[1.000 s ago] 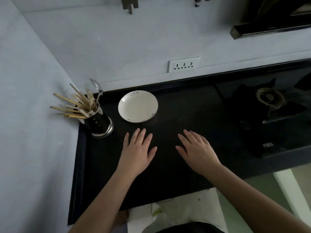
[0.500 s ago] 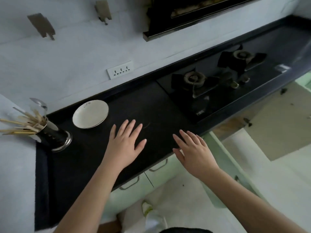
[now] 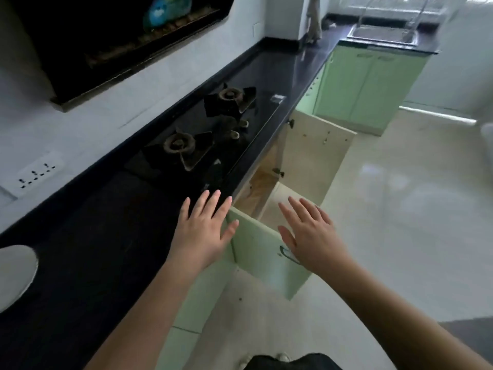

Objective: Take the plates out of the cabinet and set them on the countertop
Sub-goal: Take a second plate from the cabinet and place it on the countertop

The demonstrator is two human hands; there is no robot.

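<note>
While one white plate sits on the black countertop far off to the side of our left hand, the frame edge cuts off most of it, so only part of the rim and bowl shows. No writing readable on it from here.

Both hands empty, fingers spread flat, palms down. Left hand hovers over the front edge of the countertop. Right hand is out past the edge, above the green cabinet door that stands swung open; the door's handle is partly hidden under our right palm.

Just ahead of the fingertips the cabinet is open. We see a pale inner wall and a wood-toned patch inside, nothing more; the countertop edge blocks the shelf space, so we can't tell what's in there. A second door stands open beyond it, cream inner face toward us.

Forward of the left hand: two-burner gas stove set in the counter, a small label on it too blurred to read. Range hood above, wall socket on the white wall off to the left. Far end: sink over more green cabinets. Floor is glossy pale tile.
</note>
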